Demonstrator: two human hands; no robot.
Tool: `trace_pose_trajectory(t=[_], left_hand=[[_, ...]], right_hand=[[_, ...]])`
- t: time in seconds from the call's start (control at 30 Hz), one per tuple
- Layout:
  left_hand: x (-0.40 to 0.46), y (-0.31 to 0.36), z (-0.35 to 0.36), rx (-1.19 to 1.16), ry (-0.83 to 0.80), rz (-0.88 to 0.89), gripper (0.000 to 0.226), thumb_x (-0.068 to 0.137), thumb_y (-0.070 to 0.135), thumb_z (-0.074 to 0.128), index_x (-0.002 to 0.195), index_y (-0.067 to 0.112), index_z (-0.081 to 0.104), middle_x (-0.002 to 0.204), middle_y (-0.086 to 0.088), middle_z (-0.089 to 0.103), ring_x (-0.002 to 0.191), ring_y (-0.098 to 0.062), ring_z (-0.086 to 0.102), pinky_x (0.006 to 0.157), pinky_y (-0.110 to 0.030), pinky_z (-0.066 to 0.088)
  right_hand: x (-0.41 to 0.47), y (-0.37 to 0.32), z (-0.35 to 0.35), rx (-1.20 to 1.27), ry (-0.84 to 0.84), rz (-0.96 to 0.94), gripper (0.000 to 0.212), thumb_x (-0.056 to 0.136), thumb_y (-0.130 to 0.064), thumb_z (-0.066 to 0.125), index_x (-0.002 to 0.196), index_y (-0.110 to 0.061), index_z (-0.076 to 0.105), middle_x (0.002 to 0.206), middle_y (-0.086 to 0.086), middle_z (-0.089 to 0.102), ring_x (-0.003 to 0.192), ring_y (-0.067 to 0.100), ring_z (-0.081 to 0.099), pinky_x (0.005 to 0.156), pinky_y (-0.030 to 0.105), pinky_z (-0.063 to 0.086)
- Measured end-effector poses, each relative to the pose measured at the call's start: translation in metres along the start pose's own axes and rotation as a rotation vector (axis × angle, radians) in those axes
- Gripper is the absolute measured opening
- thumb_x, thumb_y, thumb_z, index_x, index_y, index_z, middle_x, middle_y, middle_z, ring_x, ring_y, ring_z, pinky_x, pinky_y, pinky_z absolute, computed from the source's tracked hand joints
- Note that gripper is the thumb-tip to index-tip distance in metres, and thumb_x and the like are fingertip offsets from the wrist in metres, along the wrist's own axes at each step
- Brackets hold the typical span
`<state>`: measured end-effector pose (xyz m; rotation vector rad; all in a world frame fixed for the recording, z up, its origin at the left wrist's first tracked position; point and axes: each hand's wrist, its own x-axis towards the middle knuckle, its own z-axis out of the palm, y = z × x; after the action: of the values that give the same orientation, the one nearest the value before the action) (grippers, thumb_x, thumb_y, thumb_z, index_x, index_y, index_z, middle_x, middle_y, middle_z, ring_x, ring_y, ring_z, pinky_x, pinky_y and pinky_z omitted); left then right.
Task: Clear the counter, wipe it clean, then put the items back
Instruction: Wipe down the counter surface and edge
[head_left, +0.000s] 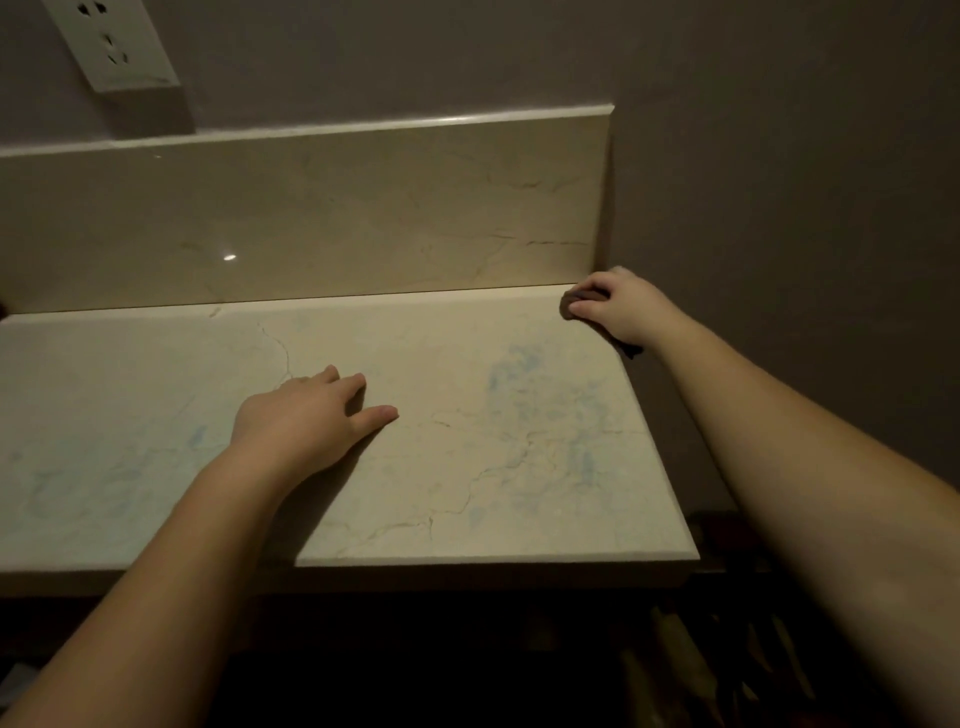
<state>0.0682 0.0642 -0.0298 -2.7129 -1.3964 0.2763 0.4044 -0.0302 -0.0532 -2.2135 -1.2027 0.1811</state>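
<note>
Right hand (618, 306) grips a dark cloth (584, 299) at the counter (467, 467) corner; left hand (311, 415) rests spread flat.

A pale marble tabletop (467, 493) with faint blue smears carries a dark cloth (584, 297) at its far right corner, under a hand.

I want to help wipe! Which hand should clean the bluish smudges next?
Probably the right hand: it already grips the dark cloth at the counter's back right corner. The left hand lies flat, holding nothing.
</note>
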Motion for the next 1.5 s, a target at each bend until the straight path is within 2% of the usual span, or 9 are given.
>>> trace_pose_trajectory(t=[0.17,0.4,0.57,0.7,0.87,0.9,1.0,1.27,1.5], left_hand=[[-0.007,0.002,0.002,-0.067,0.042,0.003,0.061,0.092,0.068,0.028,0.137,0.03,0.044,0.138,0.005,0.047,0.121,-0.021,0.049,0.077,-0.036,0.047],[-0.024,0.005,0.008,-0.338,0.03,0.057,0.055,0.093,0.059,0.04,0.137,0.028,0.05,0.157,0.002,0.028,0.136,-0.022,0.039,0.107,-0.044,0.038],[-0.041,0.033,0.006,-0.357,0.04,0.175,0.055,0.093,0.058,0.042,0.139,0.029,0.047,0.159,0.004,0.023,0.143,-0.019,0.027,0.112,-0.042,0.03],[-0.051,0.047,0.006,-0.345,0.03,0.229,0.048,0.092,0.058,0.044,0.127,0.027,0.056,0.156,0.002,0.029,0.141,-0.019,0.029,0.112,-0.041,0.031],[-0.059,0.051,0.011,-0.293,0.022,0.28,0.045,0.088,0.061,0.038,0.106,0.025,0.056,0.124,0.003,0.052,0.119,-0.02,0.046,0.097,-0.041,0.044],[-0.06,0.05,0.012,-0.287,0.023,0.286,0.045,0.089,0.062,0.036,0.106,0.025,0.055,0.124,0.003,0.052,0.121,-0.021,0.045,0.098,-0.042,0.043],[-0.063,0.047,0.013,-0.268,0.011,0.286,0.051,0.094,0.06,0.037,0.131,0.027,0.049,0.155,0.005,0.032,0.142,-0.021,0.027,0.109,-0.041,0.034],[-0.063,0.045,0.016,-0.271,0.01,0.303,0.05,0.095,0.06,0.032,0.129,0.027,0.048,0.158,0.007,0.025,0.145,-0.019,0.021,0.109,-0.043,0.034],[-0.065,0.046,0.014,-0.289,0.01,0.284,0.052,0.095,0.06,0.034,0.134,0.029,0.046,0.159,0.01,0.02,0.146,-0.017,0.017,0.109,-0.044,0.035]], right_hand=[[-0.059,-0.006,-0.01,0.025,-0.048,-0.036,0.026,0.088,-0.035,0.065,0.114,-0.029,0.066,0.109,-0.003,0.054,0.101,0.013,0.053,0.078,0.021,0.032],[-0.188,-0.01,-0.032,0.184,-0.224,-0.055,0.018,0.087,-0.034,0.065,0.099,-0.046,0.059,0.102,-0.022,0.052,0.09,-0.01,0.052,0.066,0.007,0.038],[-0.157,-0.017,-0.027,0.129,-0.184,-0.01,0.016,0.088,-0.034,0.064,0.104,-0.039,0.064,0.104,-0.017,0.053,0.089,-0.003,0.051,0.068,0.011,0.034],[-0.107,-0.02,-0.015,0.045,-0.063,0.001,0.022,0.088,-0.035,0.065,0.109,-0.029,0.068,0.108,-0.007,0.058,0.093,0.006,0.051,0.067,0.019,0.035],[-0.104,-0.025,-0.013,0.017,-0.043,0.041,0.023,0.089,-0.034,0.064,0.109,-0.026,0.067,0.11,-0.004,0.059,0.092,0.007,0.051,0.073,0.022,0.034],[-0.115,-0.027,-0.014,0.021,-0.048,0.048,0.023,0.089,-0.035,0.063,0.111,-0.027,0.067,0.109,-0.005,0.057,0.093,0.008,0.051,0.074,0.023,0.034],[-0.168,-0.029,-0.019,0.081,-0.065,0.071,0.02,0.09,-0.036,0.062,0.11,-0.033,0.065,0.106,-0.011,0.053,0.093,0.002,0.051,0.07,0.017,0.037],[-0.275,-0.047,-0.026,0.145,-0.088,0.057,0.02,0.087,-0.026,0.067,0.102,-0.038,0.064,0.099,-0.016,0.054,0.094,-0.013,0.048,0.074,0.0,0.036],[-0.18,-0.05,-0.017,-0.047,-0.114,0.048,0.021,0.089,-0.036,0.063,0.109,-0.031,0.066,0.103,-0.009,0.054,0.096,0.009,0.053,0.074,0.024,0.038]])
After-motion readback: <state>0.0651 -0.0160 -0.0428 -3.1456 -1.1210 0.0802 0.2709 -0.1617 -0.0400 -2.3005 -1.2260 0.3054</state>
